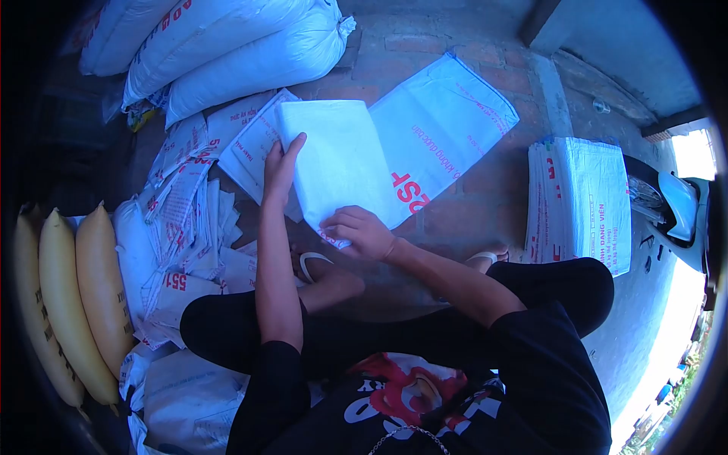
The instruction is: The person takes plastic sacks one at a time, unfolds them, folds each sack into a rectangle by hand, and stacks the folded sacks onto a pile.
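A thick white folded bundle (337, 155), apparently woven sacks, is held up in front of me. My left hand (280, 171) grips its left edge, thumb on the top face and the other fingers partly hidden beside it. At the lower corner, my right hand (362, 231) closes its fingers on the edge, where a bit of printed material shows. Behind the bundle, a flat white sack with red print (451, 129) lies spread on the brick floor, partly covered by it.
A stack of folded printed sacks (591, 205) stands at right, beside a motorbike (675, 205). Filled white sacks (258, 61) lie at upper left. Loose printed sacks (178, 205) are heaped at left, near several filled yellow sacks (76, 296). My sandalled feet are below the bundle.
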Demonstrator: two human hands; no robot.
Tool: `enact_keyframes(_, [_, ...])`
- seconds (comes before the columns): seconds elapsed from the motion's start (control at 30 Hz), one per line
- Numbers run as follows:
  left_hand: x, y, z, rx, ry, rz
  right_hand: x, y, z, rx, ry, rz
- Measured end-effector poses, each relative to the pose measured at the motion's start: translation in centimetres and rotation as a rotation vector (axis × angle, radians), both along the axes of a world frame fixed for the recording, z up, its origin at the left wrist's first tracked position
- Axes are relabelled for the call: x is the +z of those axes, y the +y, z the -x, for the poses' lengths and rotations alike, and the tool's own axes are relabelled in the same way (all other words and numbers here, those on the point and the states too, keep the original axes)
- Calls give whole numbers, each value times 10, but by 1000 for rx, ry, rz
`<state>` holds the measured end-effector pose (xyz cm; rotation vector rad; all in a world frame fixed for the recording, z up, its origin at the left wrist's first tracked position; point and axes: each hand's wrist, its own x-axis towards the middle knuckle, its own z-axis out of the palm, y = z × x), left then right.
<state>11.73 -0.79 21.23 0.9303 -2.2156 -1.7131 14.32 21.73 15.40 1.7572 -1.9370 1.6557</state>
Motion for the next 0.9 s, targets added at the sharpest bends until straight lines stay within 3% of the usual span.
enact_keyframes(0.1, [-32, -43, -30, 52, -105, 15, -15, 4, -19, 108, 24, -60])
enact_keyframes(0.3, [-74, -66, -100, 434, -419, -42, -52, 20, -38, 189, -18, -130])
enact_keyframes(0.43, [-91, -73, -108, 575, -268, -210, -57, 22, -52, 217, -56, -175])
enact_keyframes(0.53, [-92, -78, -111, 558, -140, -151, -55, 21, -55, 220, -49, -174])
enact_keyframes(0.73, [-93, -111, -103, 369, -508, -1, -38, 35, -43, 188, -85, -180])
enact_keyframes(0.83, [-45, -98, -87, 58, -730, 371, -12, 56, -10, 135, -244, -210])
enact_keyframes(0.87, [-50, -120, -85, -176, -733, 579, 1, 66, 4, 88, -273, -232])
enact_keyframes(0.9, [-47, -125, -86, -278, -485, 567, 14, 76, 18, 43, -303, -252])
